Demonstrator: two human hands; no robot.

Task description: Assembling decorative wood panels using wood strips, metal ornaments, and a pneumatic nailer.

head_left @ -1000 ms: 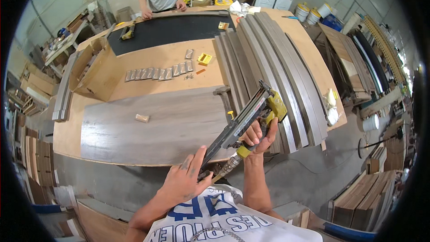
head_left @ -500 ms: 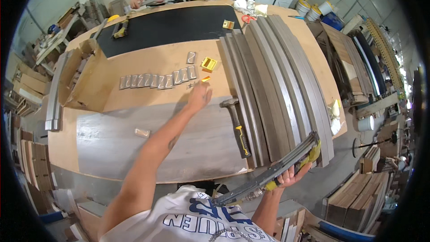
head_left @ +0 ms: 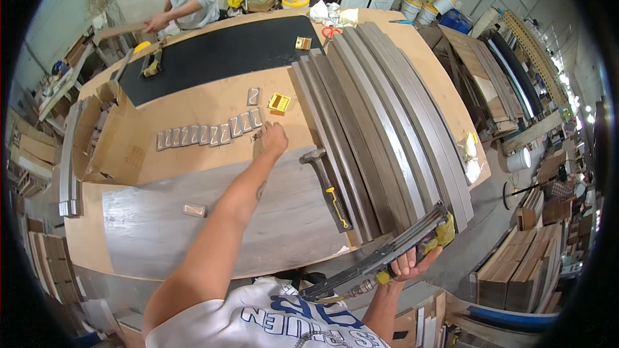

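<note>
- Two grips are working apart: my left grip [head_left: 275, 140] is reaching over the surface [head_left: 84, 225], and my right grip [head_left: 407, 265] is carrying a pneumatic nail gun [head_left: 387, 248].
- As I judge it, I am picking at the small dark pieces [head_left: 256, 135], which are lying just beside the row of small grey blocks [head_left: 204, 135]; this is calling for a light fingertip pinch, with the nail gun kept clear.
- My left fingers are bending down near those pieces; their tips are hiding, so I cannot tell whether they are together or holding anything.
- My right grip is clamping around the nail gun's handle, the tool slanting across my front.
- One lone block [head_left: 195, 210] is lying on the grey panel [head_left: 148, 232].
</note>
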